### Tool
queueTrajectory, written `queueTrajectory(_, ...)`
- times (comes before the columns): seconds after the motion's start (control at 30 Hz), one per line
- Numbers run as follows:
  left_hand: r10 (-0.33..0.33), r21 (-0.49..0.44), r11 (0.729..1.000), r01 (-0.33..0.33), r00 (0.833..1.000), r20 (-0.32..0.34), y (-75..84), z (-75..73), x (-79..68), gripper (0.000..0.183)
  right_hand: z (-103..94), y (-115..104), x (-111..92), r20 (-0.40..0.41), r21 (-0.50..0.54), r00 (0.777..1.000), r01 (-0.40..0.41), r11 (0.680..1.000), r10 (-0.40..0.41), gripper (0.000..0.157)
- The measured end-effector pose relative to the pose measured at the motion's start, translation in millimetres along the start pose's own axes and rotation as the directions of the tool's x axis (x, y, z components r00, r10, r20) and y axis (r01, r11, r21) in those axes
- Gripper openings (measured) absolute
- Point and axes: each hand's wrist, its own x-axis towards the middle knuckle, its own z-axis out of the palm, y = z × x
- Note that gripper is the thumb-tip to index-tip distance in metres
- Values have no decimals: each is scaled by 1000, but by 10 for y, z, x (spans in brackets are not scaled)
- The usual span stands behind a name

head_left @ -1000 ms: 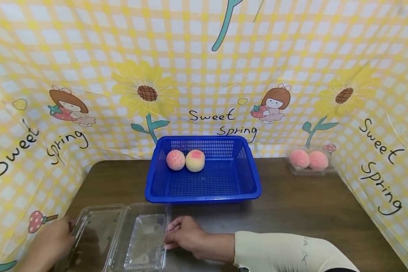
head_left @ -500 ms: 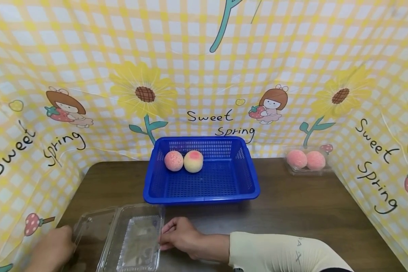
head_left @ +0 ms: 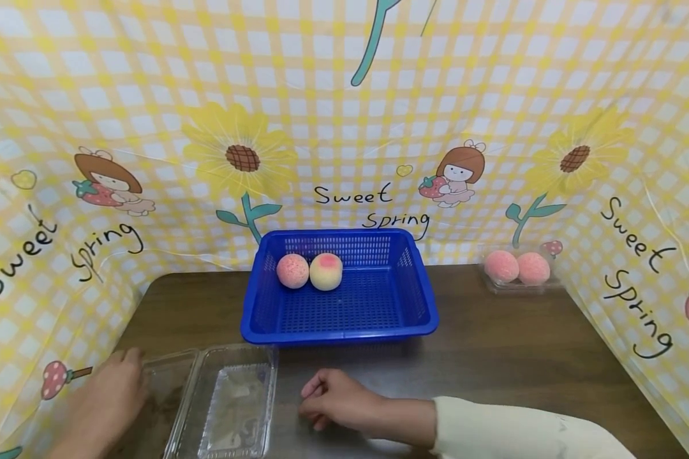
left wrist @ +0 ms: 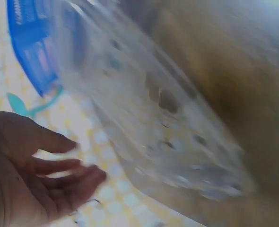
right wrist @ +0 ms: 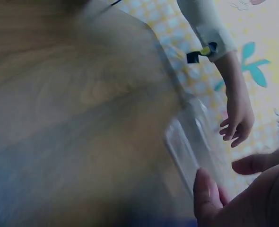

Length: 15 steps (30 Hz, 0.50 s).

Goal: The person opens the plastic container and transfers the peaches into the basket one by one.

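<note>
A clear plastic clamshell box (head_left: pixel 235 411) lies unfolded at the table's front left, its lid (head_left: pixel 166 389) to the left of its base. My left hand (head_left: pixel 111 398) is at the lid's outer side, covering part of it in the head view. In the left wrist view, that hand (left wrist: pixel 45 179) has loosely bent fingers, apart from the box (left wrist: pixel 149 113). To the right of the base, my right hand (head_left: pixel 344 401) hovers with relaxed fingers and nothing in them. The right wrist view has its thumb and fingers (right wrist: pixel 205 191) parted near the box edge (right wrist: pixel 184 146).
Behind the box stands a blue plastic basket (head_left: pixel 339 335) holding a speckled pink peach (head_left: pixel 293 271) and a cream-and-pink peach (head_left: pixel 326 272). At the back right is another clear box (head_left: pixel 517 287) with two pink peaches (head_left: pixel 502 266). Checked cloth (head_left: pixel 344 127) walls surround the brown table (head_left: pixel 482 357).
The clamshell box has shifted slightly left in the head view. My right hand has let go of its right edge and moved right. My left hand has moved up and right over the lid's edge.
</note>
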Motion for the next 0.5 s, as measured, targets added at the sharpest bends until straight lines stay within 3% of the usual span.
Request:
queueTrajectory(0.07,87,-44,995,-94,986,-144,224,-28,16,29,-195,-66,-118,63,-57,998,16,998,-13,16)
queueTrajectory(0.13,175,-70,978,-196,955,-238,448,-56,41,31,-420,-157,-235,129,-112,991,46,993,-31,14)
queueTrajectory(0.23,293,-82,943,-323,920,-259,713,-100,119,34,-774,-309,-371,185,-158,978,123,980,-93,16)
queueTrajectory(0.37,445,-36,882,-469,856,-262,909,-70,270,44,-1240,-449,-447,72,-215,972,235,948,-225,20)
queueTrajectory(0.5,542,-7,831,-556,812,-215,1022,26,370,55,-1739,-525,-480,-178,-258,941,237,937,-287,23)
